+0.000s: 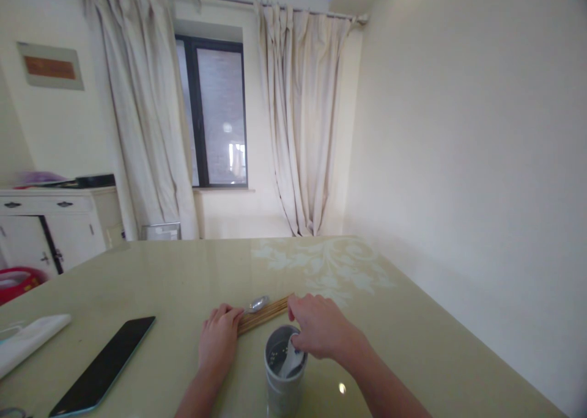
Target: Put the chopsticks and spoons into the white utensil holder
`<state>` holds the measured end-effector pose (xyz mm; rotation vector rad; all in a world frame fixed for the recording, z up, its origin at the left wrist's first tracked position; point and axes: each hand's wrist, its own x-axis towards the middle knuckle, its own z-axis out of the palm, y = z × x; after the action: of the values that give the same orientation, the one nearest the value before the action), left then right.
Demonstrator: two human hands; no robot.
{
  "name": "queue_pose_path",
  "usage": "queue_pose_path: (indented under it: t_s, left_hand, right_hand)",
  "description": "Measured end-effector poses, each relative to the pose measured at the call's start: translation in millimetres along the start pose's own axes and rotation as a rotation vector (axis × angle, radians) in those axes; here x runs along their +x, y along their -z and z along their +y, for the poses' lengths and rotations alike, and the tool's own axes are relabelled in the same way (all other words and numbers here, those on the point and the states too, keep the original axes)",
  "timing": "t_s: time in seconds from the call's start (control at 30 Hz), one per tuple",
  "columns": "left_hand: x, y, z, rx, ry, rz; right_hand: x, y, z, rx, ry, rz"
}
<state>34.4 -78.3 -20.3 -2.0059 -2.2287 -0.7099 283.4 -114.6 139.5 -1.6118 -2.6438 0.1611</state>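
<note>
Soft, dim indoor light, glare spot on the glossy table [342, 388], edges blurred

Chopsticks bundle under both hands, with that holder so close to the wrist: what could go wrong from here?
1. The right hand reaches over the grey holder; a wrist bump might tip it.
2. The spoon lies against the chopsticks; lifting the bundle could drag or flick it.
3. The left hand only rests on one end, so loose sticks may scatter on the glossy table.

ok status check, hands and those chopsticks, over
Left hand flat on near end of chopsticks. Right hand on far end, above grey cup. Spoon lies alongside. Phone off left, clear.
</note>
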Motion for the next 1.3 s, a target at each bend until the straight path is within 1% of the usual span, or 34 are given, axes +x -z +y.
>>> queue_pose_path:
  t_s: [0.2, 0.3, 0.37, 0.47, 0.53, 0.6, 0.67, 0.73, 0.8, 0.87, 0.93, 1.03, 1.1, 1.17, 1.23, 1.3]
  left_hand:
    - [0, 2.3, 2, 0.004, 0.002, -0.035]
    - [-1, 2.7, 3, 0.008, 0.004, -0.034]
    - [-1, 2.5, 4, 0.006, -0.005, -0.032]
    - [0, 1.7, 4, 0.004, -0.013, -0.035]
    - [0, 0.8, 3, 0.014, -0.016, -0.040]
    - [-1, -0.4, 3, 0.028, -0.019, -0.041]
    - [-1, -1.4, 3, 0.039, -0.025, -0.037]
    - [-1, -2.2, 3, 0.040, -0.040, -0.030]
    - [0, -3.1, 3, 0.037, -0.052, -0.009]
    - [1, -4.4, 3, 0.022, -0.058, 0.044]
    - [1, -6.4, 5, -0.012, -0.090, 0.111]
    - [2, -10.3, 7, -0.079, -0.248, 0.169]
    - [2, -13.0, 8, -0.106, -0.362, 0.160]
    - [2, -15.1, 8, -0.114, -0.416, 0.112]
    - [3, -15.6, 6, -0.104, -0.400, 0.061]
    - [4, -13.9, 5, -0.077, -0.349, 0.019]
  right_hand:
    - [-3, 3, 1, 0.012, 0.001, 0.023]
    - [-10, 9, 3, 0.057, 0.008, 0.052]
    - [-17, 17, 6, 0.090, 0.016, 0.097]
    - [-28, 32, 18, 0.186, 0.033, 0.199]
    - [-31, 42, 30, 0.281, 0.051, 0.299]
    - [-28, 49, 41, 0.372, 0.054, 0.415]
    - [-17, 48, 49, 0.438, 0.032, 0.514]
    - [2, 36, 52, 0.483, 0.004, 0.577]
    - [24, 14, 51, 0.522, -0.007, 0.591]
    - [46, -15, 48, 0.593, -0.012, 0.550]
    - [63, -45, 43, 0.731, -0.021, 0.465]
    - [80, -82, 36, 0.822, -0.035, 0.407]
    - [84, -99, 31, 0.870, -0.036, 0.374]
    - [87, -111, 27, 0.909, -0.033, 0.349]
    - [88, -121, 25, 0.935, -0.022, 0.341]
    - [89, -131, 25, 0.948, -0.001, 0.344]
